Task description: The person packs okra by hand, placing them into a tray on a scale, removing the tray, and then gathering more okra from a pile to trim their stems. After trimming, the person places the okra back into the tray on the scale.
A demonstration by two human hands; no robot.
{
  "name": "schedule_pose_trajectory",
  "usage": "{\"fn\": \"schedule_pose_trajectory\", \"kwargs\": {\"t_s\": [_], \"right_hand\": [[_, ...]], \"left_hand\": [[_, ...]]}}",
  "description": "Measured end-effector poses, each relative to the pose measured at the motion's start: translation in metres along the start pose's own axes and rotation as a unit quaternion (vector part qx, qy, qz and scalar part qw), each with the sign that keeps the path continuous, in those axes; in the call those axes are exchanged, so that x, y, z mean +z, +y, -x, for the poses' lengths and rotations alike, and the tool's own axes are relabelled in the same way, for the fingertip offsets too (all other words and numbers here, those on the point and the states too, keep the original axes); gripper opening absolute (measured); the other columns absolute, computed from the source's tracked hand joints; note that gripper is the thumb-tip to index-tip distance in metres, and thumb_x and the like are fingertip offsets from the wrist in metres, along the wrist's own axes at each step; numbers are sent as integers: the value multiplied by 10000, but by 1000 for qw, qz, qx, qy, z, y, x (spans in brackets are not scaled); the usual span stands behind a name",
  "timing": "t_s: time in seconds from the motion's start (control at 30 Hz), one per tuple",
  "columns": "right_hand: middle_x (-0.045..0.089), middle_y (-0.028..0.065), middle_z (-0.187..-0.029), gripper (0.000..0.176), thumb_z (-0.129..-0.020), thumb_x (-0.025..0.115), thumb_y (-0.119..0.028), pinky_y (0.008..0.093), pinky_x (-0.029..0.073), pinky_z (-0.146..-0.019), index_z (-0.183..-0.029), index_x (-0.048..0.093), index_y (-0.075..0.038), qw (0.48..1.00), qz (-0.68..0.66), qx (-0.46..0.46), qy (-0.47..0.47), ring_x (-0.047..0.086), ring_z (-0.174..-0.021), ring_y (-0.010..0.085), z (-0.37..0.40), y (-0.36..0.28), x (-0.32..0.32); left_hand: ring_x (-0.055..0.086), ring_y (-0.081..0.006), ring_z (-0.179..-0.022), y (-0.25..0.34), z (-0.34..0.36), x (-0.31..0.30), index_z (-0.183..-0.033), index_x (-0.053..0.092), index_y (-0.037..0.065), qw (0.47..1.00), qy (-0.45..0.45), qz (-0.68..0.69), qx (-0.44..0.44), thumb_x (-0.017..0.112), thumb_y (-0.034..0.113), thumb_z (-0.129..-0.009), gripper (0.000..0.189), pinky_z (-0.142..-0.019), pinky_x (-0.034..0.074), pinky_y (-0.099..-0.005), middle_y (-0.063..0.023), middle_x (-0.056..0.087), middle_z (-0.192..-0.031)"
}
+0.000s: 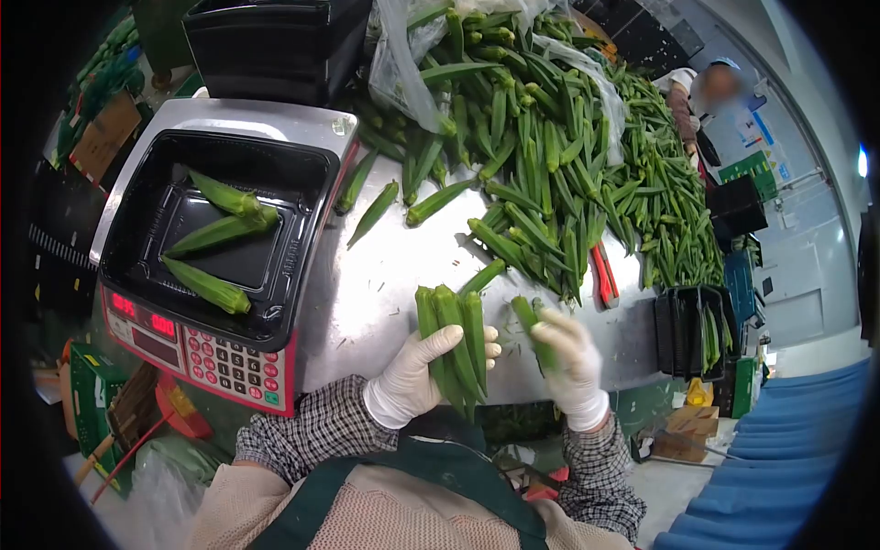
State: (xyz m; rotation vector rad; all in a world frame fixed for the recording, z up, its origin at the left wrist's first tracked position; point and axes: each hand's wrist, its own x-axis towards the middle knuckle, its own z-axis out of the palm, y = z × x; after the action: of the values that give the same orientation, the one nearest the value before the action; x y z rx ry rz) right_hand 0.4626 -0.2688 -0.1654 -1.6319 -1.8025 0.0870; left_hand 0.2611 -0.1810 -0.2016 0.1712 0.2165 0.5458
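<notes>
- Glossy black plastic on that tray (307,197)!
- Smooth, shiny metal tabletop (367,302) (quite a glare)
- And checked cloth sleeves (316,423), matt

Bunched lengthwise in left hand (410,374): green, ridged okra pods (451,341). Blurred in right hand (573,365): another pod (528,323). Heaped on counter (367,284): loose okra (555,151).

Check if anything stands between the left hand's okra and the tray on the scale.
Nothing visible blocks the okra in the left hand; only steel table and scale edge lie between, though the raised tray wall would need clearing.
</notes>
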Motion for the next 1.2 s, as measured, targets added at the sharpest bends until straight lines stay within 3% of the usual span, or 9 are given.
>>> {"fn": "schedule_pose_trajectory", "kwargs": {"t_s": [0.13, 0.27, 0.4, 0.43, 0.63, 0.73, 0.87, 1.0, 1.2], "right_hand": [[595, 163, -1048, 479, -632, 592, 132, 344, 495, -785, -1068, 586, -65, 992, -37, -34, 118, 602, -921, 297, -21, -23, -13], [608, 147, -1007, 397, -617, 560, 77, 367, 498, -750, -984, 638, -53, 982, -34, -155, -106, 608, -864, 288, -37, -58, -3], [614, 135, -889, 298, -727, 577, 76, 341, 487, -675, -1010, 603, -16, 998, -44, -27, 48, 604, -759, 275, -62, -33, 2], [602, 124, -909, 237, -760, 575, 90, 269, 479, -669, -987, 589, 24, 1000, 4, 12, 29, 593, -741, 206, -74, -23, 10], [605, 135, -904, 192, -776, 645, -135, 338, 471, -651, -928, 603, -25, 952, 284, 77, -84, 598, -733, 270, -104, 25, 52], [613, 112, -829, 158, -807, 614, -111, 311, 459, -629, -921, 605, -2, 987, 141, 76, 26, 600, -713, 217, -101, 23, 35], [621, 114, -786, 179, -836, 545, -62, 275, 451, -596, -979, 610, 24, 952, -126, 276, -35, 581, -649, 165, -76, -42, -8], [613, 191, -825, 354, -843, 518, -39, 339, 478, -601, -1190, 510, 28, 997, 13, 55, -47, 607, -663, 300, -29, -71, 17], [556, 164, -679, 559, -771, 512, 4, 397, 439, -515, -1282, 328, 140, 982, 149, -10, -119, 551, -556, 330, -27, -101, -1]], "left_hand": [[585, -242, -991, 0, -1, 2, -1199, 446, -2, 1000, -5, -9, -26, 600, 252, -858, 452, -887, 486, -376, -148, 571, -1098], [578, -230, -1001, -1, 2, 3, -1208, 453, 9, 999, -15, 25, -41, 616, 233, -849, 453, -895, 478, -367, -133, 573, -1084], [584, -247, -994, -2, 0, 2, -1187, 466, -18, 999, -21, 29, -20, 606, 173, -846, 415, -898, 486, -387, -146, 573, -1078], [584, -250, -993, -3, -1, 2, -1184, 468, -21, 999, -28, 41, -13, 602, 163, -846, 408, -898, 486, -391, -148, 573, -1079], [581, -247, -999, -1, -1, -2, -1184, 467, -34, 998, -23, 55, 12, 580, 134, -847, 393, -899, 484, -385, -153, 570, -1091], [580, -247, -999, -1, -3, 2, -1189, 463, -40, 998, -18, 49, 24, 569, 127, -849, 393, -901, 480, -384, -154, 569, -1095], [573, -245, -1013, 1, -4, 4, -1198, 460, -38, 997, -27, 49, 57, 565, 108, -843, 398, -904, 475, -386, -152, 563, -1110], [545, -164, -1016, -6, -5, 1, -1242, 455, 21, 997, -59, 23, 52, 608, 58, -807, 463, -900, 437, -293, -77, 556, -1132], [508, -132, -1035, -5, 18, 27, -1255, 435, 34, 980, -58, -146, 124, 657, 62, -772, 533, -874, 447, -284, -48, 528, -1138]]}}
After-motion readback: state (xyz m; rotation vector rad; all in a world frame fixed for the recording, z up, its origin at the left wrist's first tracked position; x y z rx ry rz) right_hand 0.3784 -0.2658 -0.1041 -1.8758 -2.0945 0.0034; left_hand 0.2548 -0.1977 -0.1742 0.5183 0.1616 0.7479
